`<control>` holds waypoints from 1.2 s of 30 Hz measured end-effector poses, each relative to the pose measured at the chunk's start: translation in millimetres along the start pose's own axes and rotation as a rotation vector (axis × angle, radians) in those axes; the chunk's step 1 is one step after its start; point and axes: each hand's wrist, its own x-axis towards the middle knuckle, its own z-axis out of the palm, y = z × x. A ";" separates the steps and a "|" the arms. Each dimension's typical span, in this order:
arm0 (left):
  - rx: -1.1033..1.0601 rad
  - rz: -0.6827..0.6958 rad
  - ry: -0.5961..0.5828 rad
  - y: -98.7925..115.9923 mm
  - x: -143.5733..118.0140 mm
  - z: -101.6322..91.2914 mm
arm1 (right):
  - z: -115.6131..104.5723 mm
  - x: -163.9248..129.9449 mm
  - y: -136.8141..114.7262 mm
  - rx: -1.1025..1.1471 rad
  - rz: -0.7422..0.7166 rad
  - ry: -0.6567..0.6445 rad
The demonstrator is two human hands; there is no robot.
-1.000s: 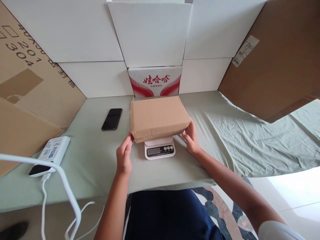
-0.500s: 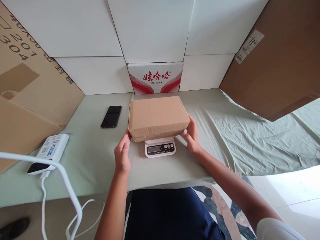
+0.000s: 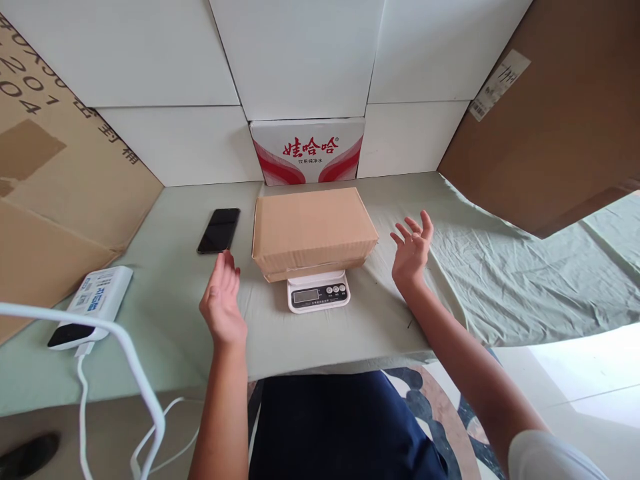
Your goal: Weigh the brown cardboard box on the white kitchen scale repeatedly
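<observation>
A closed brown cardboard box (image 3: 314,227) rests on a small white digital scale (image 3: 319,307), hiding its weighing plate. The scale's display and buttons show in front of the box; I cannot make out any figures. To the left of the box, my left hand (image 3: 223,300) is raised with its fingers stretched out, holding nothing. Its fingertips are nearest to a black smartphone (image 3: 219,231) lying on the cloth. Off the box's right side, my right hand (image 3: 412,251) is open with spread fingers, apart from the box and holding nothing.
A white power bank (image 3: 95,303) with a plugged-in white cable (image 3: 84,413) lies at the left on a green-grey cloth (image 3: 310,343). A red-and-white carton (image 3: 309,153) stands behind the box. Large cardboard panels flank the table, the left (image 3: 60,180) and the right (image 3: 545,127).
Both hands have let go of the cardboard box and moved outward, left and right, with their fingers opening. The box stays on the scale.
</observation>
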 end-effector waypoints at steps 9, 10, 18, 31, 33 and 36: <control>0.003 -0.001 0.005 0.8 0.3 0.7 | 5.2 -4.6 -2.9 0.018 0.053 -0.024; -0.006 -0.001 0.004 0.6 0.3 0.7 | 5.4 -4.9 -2.9 0.023 0.055 -0.030; -0.002 -0.012 -0.006 1.8 -0.2 2.0 | 8.4 -7.3 -2.8 0.060 0.066 -0.062; -0.003 -0.052 -0.054 -1.3 -2.0 2.9 | 8.3 -9.4 2.2 -0.061 0.024 -0.186; 0.003 -0.098 -0.079 -4.9 -4.7 3.5 | 9.3 -15.7 1.9 -0.093 0.036 -0.291; 0.016 -0.174 -0.115 -7.9 -6.4 6.8 | 15.6 -28.5 -3.7 -0.116 0.050 -0.492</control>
